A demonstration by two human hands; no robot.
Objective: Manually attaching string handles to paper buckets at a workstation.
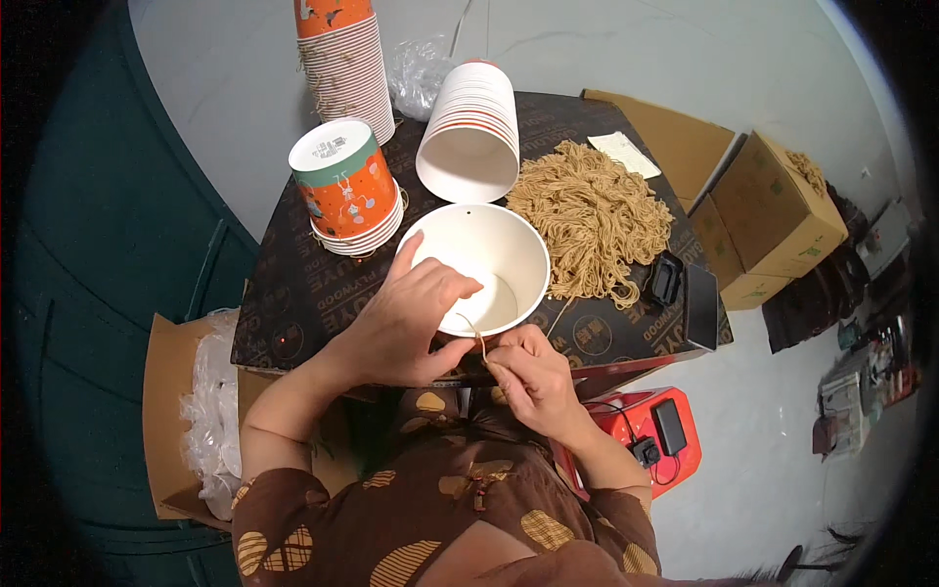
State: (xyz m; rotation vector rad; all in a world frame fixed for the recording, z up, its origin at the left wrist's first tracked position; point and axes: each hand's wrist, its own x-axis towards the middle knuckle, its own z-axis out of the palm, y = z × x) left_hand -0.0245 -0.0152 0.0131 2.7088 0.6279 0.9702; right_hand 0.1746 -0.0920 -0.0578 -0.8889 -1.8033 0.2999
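A white paper bucket (525,256) stands mouth up at the table's near edge, with a small hole near its far rim. My left hand (406,318) reaches over its near left rim, fingers spread and thumb apart. A thin tan cord (482,342) comes over the near rim beside my left thumb. My right hand (536,380) pinches this cord just outside the bucket, fingers closed. To the right of the bucket lies a large loose heap of tan cords (597,220).
Behind are nested white buckets (468,157) on their side, upturned orange buckets (347,191) and a tall stack (350,73). A black object (665,281) lies right of the cords. Cardboard boxes (773,210) stand right; another (171,421) sits lower left. A red stool (680,416) is below.
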